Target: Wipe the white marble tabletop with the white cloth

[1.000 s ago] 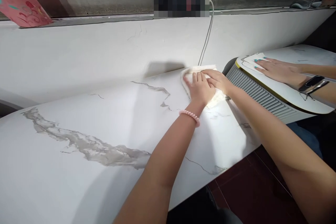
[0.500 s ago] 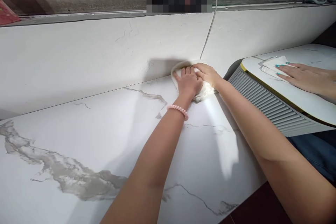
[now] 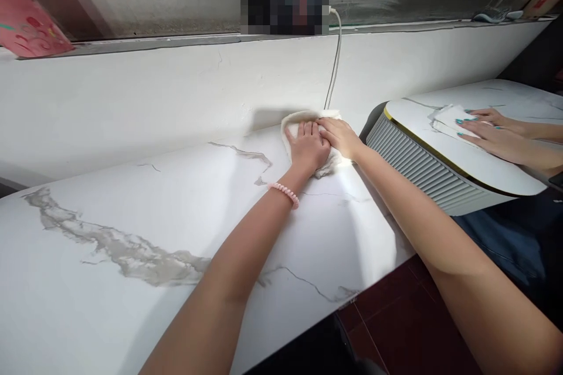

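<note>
My left hand [image 3: 309,146], with a pink coil band [image 3: 284,194] around the wrist, lies palm down on a white cloth [image 3: 328,170]. Its fingers are stretched out and spread. Beside it, my right hand [image 3: 341,137] also presses flat on the cloth, its fingertips reaching the left hand and partly hidden there. Beneath both hands, the cloth rests on a white marble-patterned tabletop [image 3: 176,205], close against the wall. Its far edge curls up behind the fingers.
On the right, another person's hands [image 3: 492,135] press a white cloth [image 3: 453,117] on a gold-edged, ribbed table [image 3: 422,155]. A white cable [image 3: 338,58] hangs down the wall [image 3: 153,94] behind my hands. A red patterned object [image 3: 30,17] stands on the sill. Dark red floor [image 3: 396,316] shows below.
The view has shifted, showing more window and floor. My hands stay flat on the cloth in nearly the same spot by the wall. The other person's second hand shows more.
</note>
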`<state>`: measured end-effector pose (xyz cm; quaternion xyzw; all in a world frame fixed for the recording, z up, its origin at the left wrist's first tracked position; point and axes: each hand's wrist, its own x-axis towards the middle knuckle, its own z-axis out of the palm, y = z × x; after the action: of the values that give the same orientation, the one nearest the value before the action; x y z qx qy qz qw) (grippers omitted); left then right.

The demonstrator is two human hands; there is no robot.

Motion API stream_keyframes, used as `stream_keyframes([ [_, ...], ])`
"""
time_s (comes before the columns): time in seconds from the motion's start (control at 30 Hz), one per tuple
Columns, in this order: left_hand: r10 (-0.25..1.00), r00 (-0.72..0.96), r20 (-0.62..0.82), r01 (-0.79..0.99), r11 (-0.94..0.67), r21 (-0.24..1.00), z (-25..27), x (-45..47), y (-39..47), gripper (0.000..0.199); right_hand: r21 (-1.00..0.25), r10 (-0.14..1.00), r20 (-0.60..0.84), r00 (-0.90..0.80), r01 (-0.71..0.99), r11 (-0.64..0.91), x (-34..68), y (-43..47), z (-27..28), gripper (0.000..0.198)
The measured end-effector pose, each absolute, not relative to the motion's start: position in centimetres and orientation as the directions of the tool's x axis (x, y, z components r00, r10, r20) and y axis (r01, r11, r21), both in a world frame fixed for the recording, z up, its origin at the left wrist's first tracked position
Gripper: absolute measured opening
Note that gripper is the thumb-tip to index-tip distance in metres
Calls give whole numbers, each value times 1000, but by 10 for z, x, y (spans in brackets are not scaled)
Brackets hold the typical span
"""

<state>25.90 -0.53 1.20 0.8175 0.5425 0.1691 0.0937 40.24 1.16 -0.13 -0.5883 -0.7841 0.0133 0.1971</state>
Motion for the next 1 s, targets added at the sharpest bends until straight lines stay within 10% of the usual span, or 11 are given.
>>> stream_keyframes([
  [1.0, 849, 519, 99, 800, -523, 295, 16, 166, -186, 61, -131, 955, 244, -168, 970, 204, 304, -195, 6, 52],
])
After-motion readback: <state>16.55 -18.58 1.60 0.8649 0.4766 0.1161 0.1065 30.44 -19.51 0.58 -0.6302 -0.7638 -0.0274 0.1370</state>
